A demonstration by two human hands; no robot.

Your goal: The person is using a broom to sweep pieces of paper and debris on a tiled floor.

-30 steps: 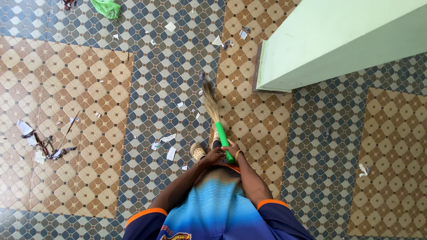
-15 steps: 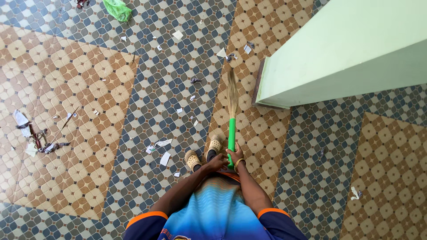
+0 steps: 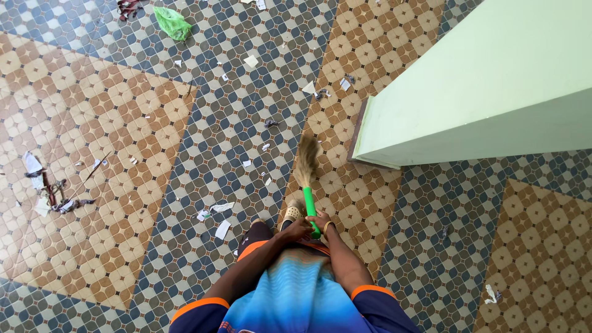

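Change: my broom (image 3: 306, 165) has swung left since a moment ago, bristles shorter in view.
Hands: left hand (image 3: 298, 229) and right hand (image 3: 320, 221) both wrapped round its green handle.
Litter: green plastic bag (image 3: 172, 23) (crumpled) near the floor's (image 3: 92, 123) far edge; white paper scraps (image 3: 222, 229) beside my sandal (image 3: 291, 213).

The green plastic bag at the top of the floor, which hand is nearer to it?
Left. The left hand grips the broom handle on the side toward the green plastic bag, far up-left; the right hand sits just beyond, slightly farther.

The broom (image 3: 307, 179) bristles are blurred; its handle end is hidden by hands.
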